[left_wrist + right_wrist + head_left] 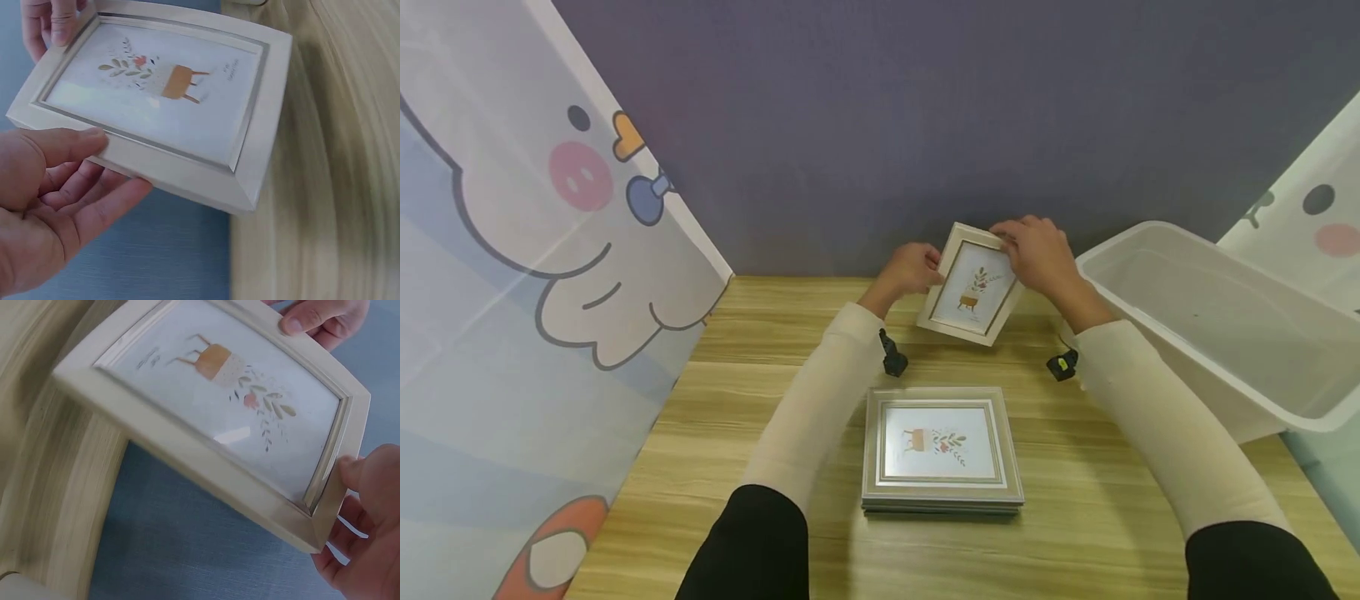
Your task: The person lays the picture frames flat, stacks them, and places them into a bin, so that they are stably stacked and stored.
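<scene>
Both hands hold one cream picture frame (933, 310) off the table, tilted, its botanical print facing the head camera. At its left edge, my left hand (913, 268) pinches the border, thumb (87, 142) on the front and fingers behind. My right hand (1039, 254) grips the upper right corner, its thumb (351, 472) on the front face too. Nearer the head camera lies a stack of similar picture frames (880, 492), the top one showing a like print turned sideways.
A large white plastic bin (1217, 354) stands tilted at the right, beside the right forearm. Two small black objects (895, 360) lie on the wood-grain table (760, 333), one near each wrist. A dark grey panel (850, 125) rises behind; printed cartoon sheets (497, 350) flank the sides.
</scene>
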